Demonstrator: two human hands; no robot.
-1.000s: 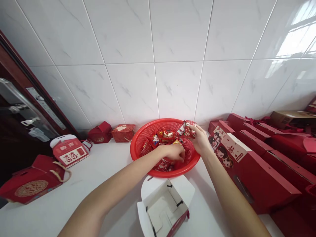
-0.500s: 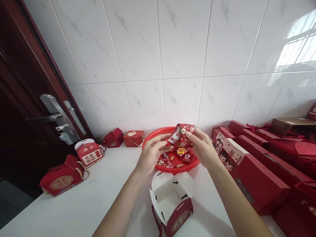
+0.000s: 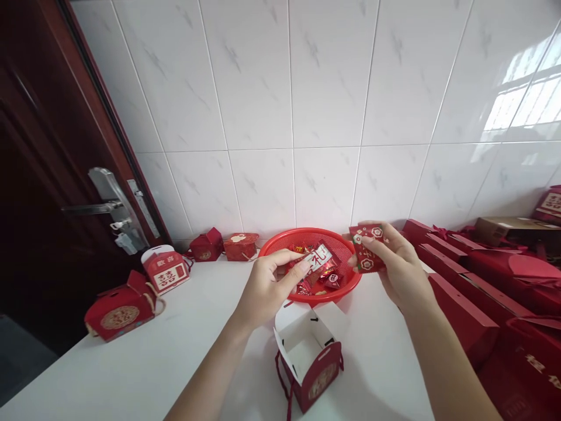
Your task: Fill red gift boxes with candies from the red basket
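Over the near side of a red plastic basket (image 3: 266, 248), my left hand (image 3: 267, 286) pinches a red packet with a white label (image 3: 319, 257). My right hand (image 3: 401, 263) grips a flat red packet with flower prints (image 3: 367, 248) above the basket's right rim. Wrapped candies (image 3: 333, 280) lie inside the basket. In front of it stands an open box (image 3: 322, 380), dark red outside and white inside, with its flaps spread and cords hanging down; nothing shows inside it.
Small red gift boxes (image 3: 120, 313) stand on the white table (image 3: 184, 362) at the left, near a dark door (image 3: 39, 146) with a metal handle. Many larger red boxes (image 3: 460, 304) fill the right side. A tiled wall (image 3: 324, 88) rises behind.
My hands have moved apart, each with a packet. My right hand has shifted right with the flowered one. The view has turned slightly.
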